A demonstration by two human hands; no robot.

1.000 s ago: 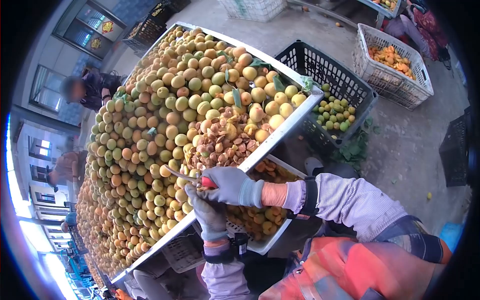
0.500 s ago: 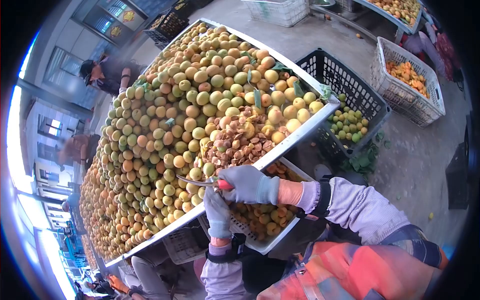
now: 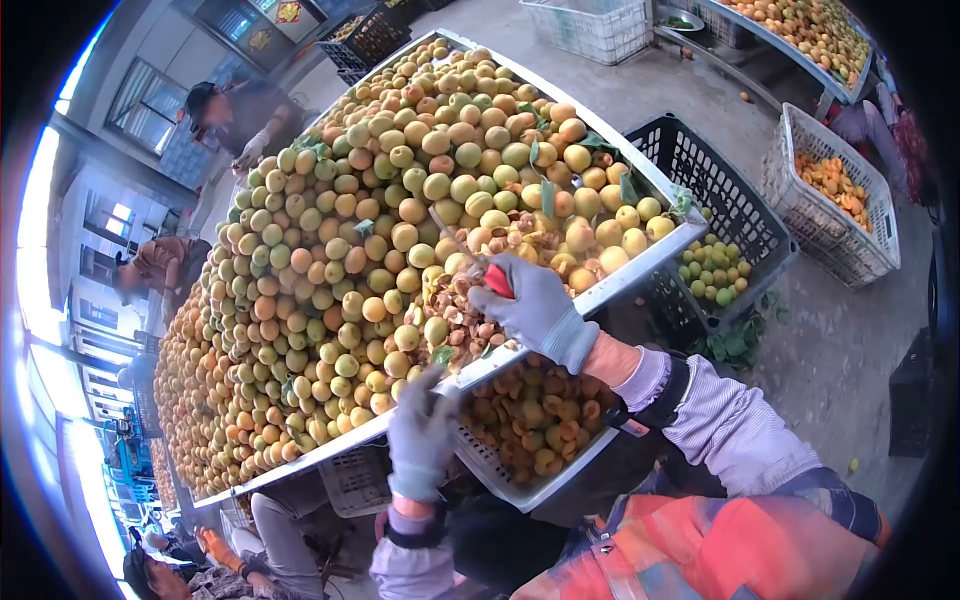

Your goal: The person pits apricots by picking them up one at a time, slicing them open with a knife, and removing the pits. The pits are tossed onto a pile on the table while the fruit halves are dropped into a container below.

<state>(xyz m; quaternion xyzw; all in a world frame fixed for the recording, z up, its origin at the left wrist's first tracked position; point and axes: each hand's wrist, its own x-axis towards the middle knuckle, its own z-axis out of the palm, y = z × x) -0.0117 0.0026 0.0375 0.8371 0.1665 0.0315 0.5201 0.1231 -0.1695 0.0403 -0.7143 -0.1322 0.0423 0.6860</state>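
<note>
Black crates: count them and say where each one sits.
3. One black crate right of the fruit table holds green fruit; one stands beyond the table's far end; one is at the picture's right edge. More may be hidden.

black crate (image 3: pixel 742 196) of green fruit (image 3: pixel 712 270), white basket (image 3: pixel 822 243) of orange halves (image 3: pixel 835 180)

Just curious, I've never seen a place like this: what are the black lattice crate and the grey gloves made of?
The black lattice crate looks like matt moulded plastic: even, one-piece grid walls. The grey gloves on the right hand and left hand look like knitted fabric, maybe coated: soft creases, snug cuffs.
</note>
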